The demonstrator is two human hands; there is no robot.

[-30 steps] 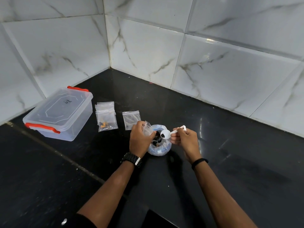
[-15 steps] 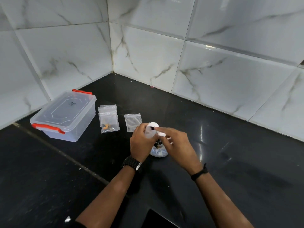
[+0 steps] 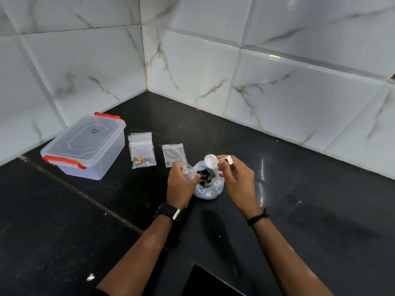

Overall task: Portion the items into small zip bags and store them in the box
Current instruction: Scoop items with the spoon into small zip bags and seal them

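Note:
My left hand (image 3: 180, 184) grips a small clear zip bag (image 3: 188, 170) just left of a larger open plastic bag (image 3: 208, 192) that holds small dark and orange items. My right hand (image 3: 236, 180) pinches the handle of a white plastic scoop (image 3: 211, 160), whose empty bowl hangs above the open bag. A flat empty zip bag (image 3: 173, 154) lies behind my left hand. Further left lies a stack of zip bags (image 3: 142, 153), the top one with a few dark and orange pieces. The clear box (image 3: 85, 146) with red clasps stands at the left, lid on.
The black stone counter (image 3: 299, 210) runs into a corner of white marble-pattern wall tiles (image 3: 192, 71). A dark recess (image 3: 205, 283) opens at the counter's near edge. A small white scrap (image 3: 90, 277) lies at the lower left.
My right hand has drawn the scoop back from the small bag's mouth to above the open bag, and the scoop now looks empty. My left hand keeps hold of the small bag.

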